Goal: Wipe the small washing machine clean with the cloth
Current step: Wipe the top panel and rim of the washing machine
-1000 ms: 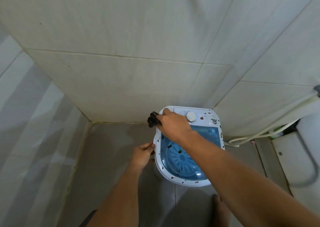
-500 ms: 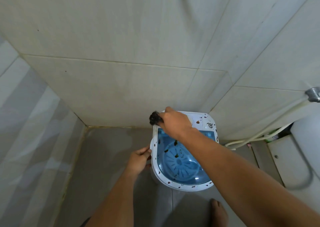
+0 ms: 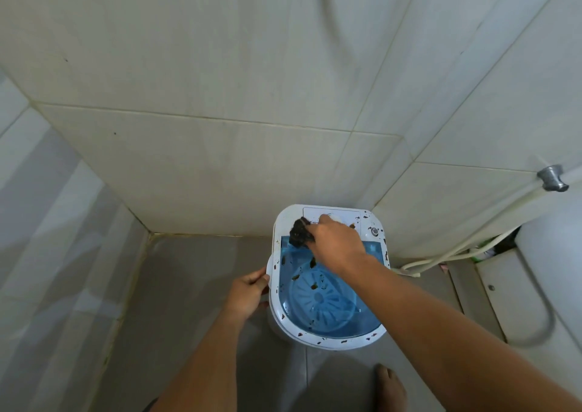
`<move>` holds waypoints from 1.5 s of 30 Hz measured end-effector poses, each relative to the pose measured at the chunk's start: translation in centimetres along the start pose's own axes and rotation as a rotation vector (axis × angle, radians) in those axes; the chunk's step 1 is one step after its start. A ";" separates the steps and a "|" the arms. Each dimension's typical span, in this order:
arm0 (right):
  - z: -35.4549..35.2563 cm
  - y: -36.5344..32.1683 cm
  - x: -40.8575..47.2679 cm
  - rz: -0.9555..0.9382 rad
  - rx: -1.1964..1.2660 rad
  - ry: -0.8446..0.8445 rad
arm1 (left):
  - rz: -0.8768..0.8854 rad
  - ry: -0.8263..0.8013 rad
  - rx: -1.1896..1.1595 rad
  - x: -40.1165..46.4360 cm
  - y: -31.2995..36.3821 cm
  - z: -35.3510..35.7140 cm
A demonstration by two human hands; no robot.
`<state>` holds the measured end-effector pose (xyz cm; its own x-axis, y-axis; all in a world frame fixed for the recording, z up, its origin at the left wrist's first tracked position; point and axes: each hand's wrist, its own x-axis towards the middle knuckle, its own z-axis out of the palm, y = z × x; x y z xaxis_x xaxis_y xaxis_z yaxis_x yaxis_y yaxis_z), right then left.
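Note:
A small white washing machine point(image 3: 285, 323) with a clear blue lid stands on the floor in a tiled corner. Brown specks dot its white rim and the lid. My right hand point(image 3: 335, 243) presses a dark crumpled cloth point(image 3: 300, 231) on the white control panel at the machine's back left, where the panel meets the lid. A knob on the panel is mostly hidden behind this hand. My left hand point(image 3: 247, 293) grips the machine's left rim.
Tiled walls close in behind and on the left. A white hose point(image 3: 456, 249) runs from a wall fitting point(image 3: 551, 178) down to the floor right of the machine. A white fixture point(image 3: 548, 273) stands at the right. My bare foot point(image 3: 390, 386) is in front of the machine.
My right hand has slid the cloth from the machine's back left corner inward onto the control panel. The left hand keeps its hold on the left rim.

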<state>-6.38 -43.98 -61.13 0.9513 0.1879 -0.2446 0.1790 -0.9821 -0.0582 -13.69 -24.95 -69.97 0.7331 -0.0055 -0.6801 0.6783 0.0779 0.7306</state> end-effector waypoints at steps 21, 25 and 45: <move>3.0 -1.9 0.2 -0.067 -0.239 0.068 | -0.044 0.018 0.001 0.2 -0.1 0.2; 3.8 -1.3 -0.4 -0.093 -0.187 0.164 | -0.043 0.021 -0.021 0.2 -0.1 0.2; 1.1 1.4 2.5 0.072 -0.120 0.153 | -0.038 0.026 0.021 -0.4 0.5 0.5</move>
<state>-4.00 -44.85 -62.89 0.9882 0.1217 -0.0934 0.1286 -0.9891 0.0721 -13.60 -25.42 -69.27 0.7054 0.0182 -0.7086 0.7068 0.0575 0.7051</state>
